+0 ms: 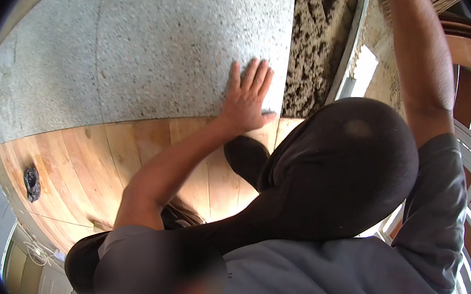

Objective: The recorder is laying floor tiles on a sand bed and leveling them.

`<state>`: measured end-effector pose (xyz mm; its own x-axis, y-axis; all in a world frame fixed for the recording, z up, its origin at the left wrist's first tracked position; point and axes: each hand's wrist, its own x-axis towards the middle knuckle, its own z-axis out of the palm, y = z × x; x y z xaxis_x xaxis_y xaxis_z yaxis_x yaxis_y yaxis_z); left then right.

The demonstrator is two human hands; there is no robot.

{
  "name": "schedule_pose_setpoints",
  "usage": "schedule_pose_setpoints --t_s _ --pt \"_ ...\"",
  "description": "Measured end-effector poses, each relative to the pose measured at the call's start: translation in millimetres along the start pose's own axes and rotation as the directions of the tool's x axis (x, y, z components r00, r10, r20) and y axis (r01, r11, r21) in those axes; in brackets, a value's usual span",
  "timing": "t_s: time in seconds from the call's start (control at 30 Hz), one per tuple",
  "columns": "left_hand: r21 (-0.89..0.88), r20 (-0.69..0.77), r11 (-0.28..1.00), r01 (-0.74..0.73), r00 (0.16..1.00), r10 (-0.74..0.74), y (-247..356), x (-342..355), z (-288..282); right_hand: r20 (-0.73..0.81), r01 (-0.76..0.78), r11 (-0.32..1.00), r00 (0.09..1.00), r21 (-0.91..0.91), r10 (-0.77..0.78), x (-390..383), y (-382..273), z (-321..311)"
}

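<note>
A: Where were the hands?
B: Left hand (pixel 246 99) was palm-down, fingers spread, on the speckled grey slab (pixel 190 42), near its right corner. Right forearm (pixel 421 47) reached up past the top edge of view; that hand was out of shot, so couldn't tell if it held anything.
A: Slab position?
B: Ahead of the knee, near edge along the wood planks (pixel 149 142), right edge beside the lumpy dark mortar (pixel 310 41). A thin seam ran to the left of the hand.
A: Good technique?
B: Flat palm looked right: it spread load better than fingertips. My call: weight belonged farther in from that corner, since loading the mortar side risked tipping it. Seam and plank edge were the places to check for a lip. Couldn't judge how hard the palm pressed.
</note>
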<state>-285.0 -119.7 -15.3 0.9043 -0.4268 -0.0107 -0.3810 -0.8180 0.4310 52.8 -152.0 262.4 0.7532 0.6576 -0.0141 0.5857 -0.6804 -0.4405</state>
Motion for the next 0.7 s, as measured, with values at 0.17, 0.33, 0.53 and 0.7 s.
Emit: schedule_pose_setpoints --t_s 0.17,0.33,0.53,0.7 --pt "-0.043 -0.030 0.999 0.010 1.000 -0.011 -21.0 16.0 -7.8 -0.134 -0.054 0.998 0.989 0.032 0.058 -16.3 -9.2 3.3" --pt "0.234 -0.336 0.900 0.367 0.899 -0.279 -110.6 74.9 -24.7 -0.194 -0.111 0.993 0.974 0.034 0.115 -38.2 -24.3 -10.4" --pt "0.141 -0.372 0.916 0.376 0.877 -0.302 -141.3 80.5 -30.3 -0.170 -0.068 0.994 0.982 0.090 0.083 -66.5 -44.6 -6.0" --pt "0.130 -0.371 0.914 0.384 0.874 -0.315 -138.6 81.2 -32.6 -0.123 -0.090 0.996 0.988 0.018 0.092 -63.9 -49.4 -0.3"
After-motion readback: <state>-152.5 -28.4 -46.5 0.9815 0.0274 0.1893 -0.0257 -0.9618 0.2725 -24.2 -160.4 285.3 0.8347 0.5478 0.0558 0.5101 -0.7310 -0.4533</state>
